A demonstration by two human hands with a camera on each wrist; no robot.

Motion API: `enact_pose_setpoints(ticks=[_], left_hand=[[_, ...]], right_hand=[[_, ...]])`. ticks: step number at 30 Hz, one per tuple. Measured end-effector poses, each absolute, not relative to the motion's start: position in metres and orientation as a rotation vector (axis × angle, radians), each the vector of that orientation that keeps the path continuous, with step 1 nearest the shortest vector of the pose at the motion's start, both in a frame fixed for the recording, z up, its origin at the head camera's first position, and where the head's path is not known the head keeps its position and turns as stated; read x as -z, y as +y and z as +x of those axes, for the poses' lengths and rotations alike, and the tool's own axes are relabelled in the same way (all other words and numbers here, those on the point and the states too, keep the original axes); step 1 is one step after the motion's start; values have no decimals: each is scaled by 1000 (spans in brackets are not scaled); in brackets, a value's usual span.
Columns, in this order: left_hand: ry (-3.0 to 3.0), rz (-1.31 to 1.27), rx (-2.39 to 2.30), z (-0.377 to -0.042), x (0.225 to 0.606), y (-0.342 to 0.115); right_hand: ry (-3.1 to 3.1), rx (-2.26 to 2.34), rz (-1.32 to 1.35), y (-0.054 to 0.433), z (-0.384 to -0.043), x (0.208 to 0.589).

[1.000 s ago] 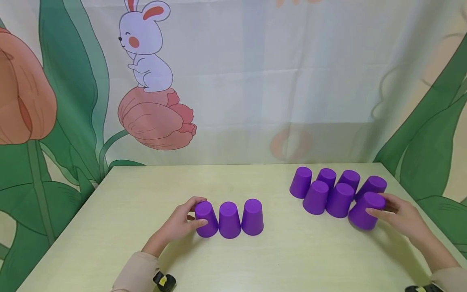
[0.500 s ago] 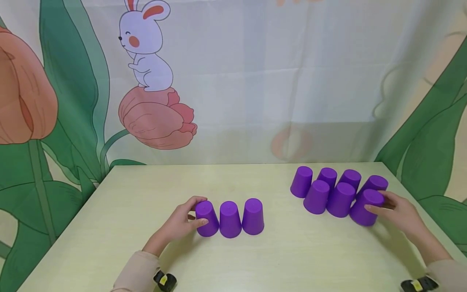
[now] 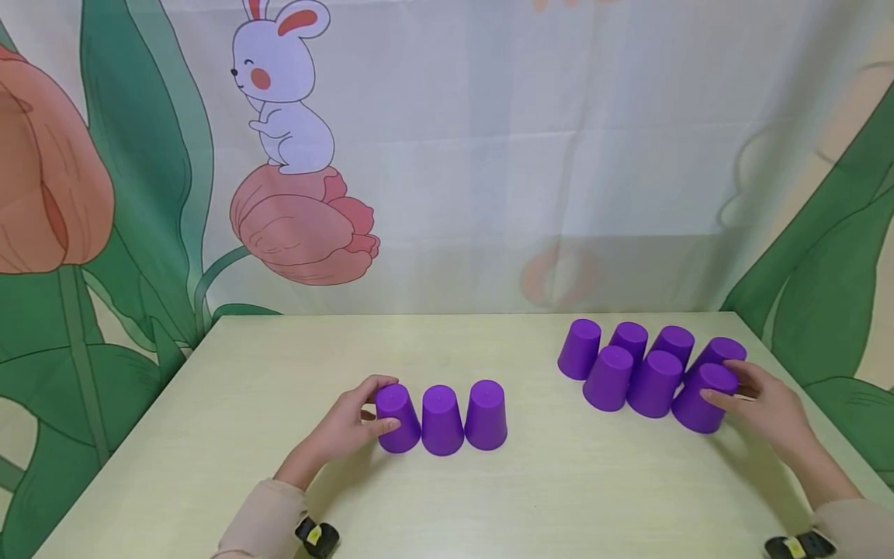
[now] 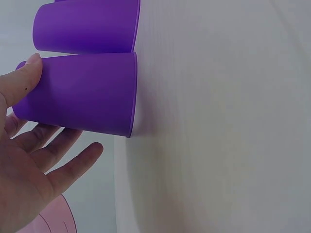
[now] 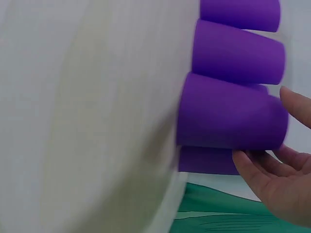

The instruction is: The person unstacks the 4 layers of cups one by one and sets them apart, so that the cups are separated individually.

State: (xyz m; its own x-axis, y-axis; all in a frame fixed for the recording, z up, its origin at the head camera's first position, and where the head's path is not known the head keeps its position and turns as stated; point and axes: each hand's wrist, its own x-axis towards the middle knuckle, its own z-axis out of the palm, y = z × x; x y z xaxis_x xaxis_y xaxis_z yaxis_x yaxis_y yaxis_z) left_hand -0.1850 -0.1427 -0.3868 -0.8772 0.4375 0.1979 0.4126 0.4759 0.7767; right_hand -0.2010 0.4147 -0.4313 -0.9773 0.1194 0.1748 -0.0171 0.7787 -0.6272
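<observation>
Upside-down purple cups stand in two groups on the pale table. My left hand (image 3: 348, 423) holds the leftmost cup (image 3: 396, 419) of a row of three, thumb on the near side and fingers behind. Beside it are a middle cup (image 3: 442, 421) and a right-hand cup (image 3: 486, 415). At the right, my right hand (image 3: 771, 407) grips the nearest right cup (image 3: 701, 400) between thumb and fingers. That cup (image 5: 228, 114) stands at the end of a front row, close beside its neighbour (image 5: 238, 53) in the right wrist view.
Behind the right front row stands a back row of several purple cups, its left end cup (image 3: 579, 351) farthest left. The pale table (image 3: 531, 489) ends at a hanging cloth (image 3: 433, 155) printed with a rabbit and tulips.
My right hand has shifted its cup slightly away from me, into line with the front row, and then stays nearly still. The left hand keeps its hold on its cup.
</observation>
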Motion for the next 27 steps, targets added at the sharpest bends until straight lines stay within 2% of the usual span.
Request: enact_pose_setpoints(ticks=[10, 17, 27], left_hand=[[2673, 763, -1396, -184, 385, -143], [2679, 763, -1389, -186, 389, -144], [2677, 769, -1399, -204, 419, -153]], right_hand=[[-2655, -1023, -73, 374, -166, 378], [-2594, -1100, -6, 358, -160, 370], [-2638, -1168, 238, 317, -155, 368]])
